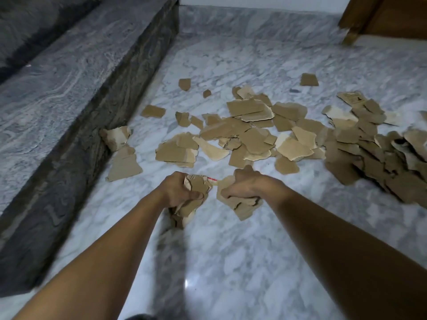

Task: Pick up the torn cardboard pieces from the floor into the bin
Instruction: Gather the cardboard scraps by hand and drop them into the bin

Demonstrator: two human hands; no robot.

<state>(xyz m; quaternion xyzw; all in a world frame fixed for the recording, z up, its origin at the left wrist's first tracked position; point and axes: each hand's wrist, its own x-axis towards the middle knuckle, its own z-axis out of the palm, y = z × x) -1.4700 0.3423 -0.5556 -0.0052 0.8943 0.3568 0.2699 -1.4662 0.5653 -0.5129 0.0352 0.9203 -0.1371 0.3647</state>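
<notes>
The polished marble floor (pixel 208 262) is stretching out ahead of you, with a dark stone step (pixel 69 88) running along the left and a piece of wooden furniture (pixel 381 17) showing at the top right. You are reaching out over it with both arms. Your left hand (pixel 178 190) is clenching a crumpled wad of cardboard (pixel 196 184), fingers curled tight round it. Your right hand (pixel 245 183) is gripping a second bunch (pixel 245 209), with flat scraps hanging loose below the knuckles.

The rest of the torn cardboard pieces (pixel 249 135) are lying scattered on the floor beyond your hands, thickening into a deeper pile (pixel 369 158) at the right edge. A couple of scraps (pixel 117 137) are leaning against the foot of the step. The bin is not showing anywhere in view (so you are probably going to be carrying these handfuls some way).

That is where the risk is sitting. Both handfuls are looking overfull, and the lowest scraps in your right hand seem to be hanging on only by the pieces above them, so a quick swing of the arm is likely to shed them. The floor is looking slick, so flat pieces may be sliding away from your fingertips when you are scooping. The ones tucked against the step are easy to overlook.
</notes>
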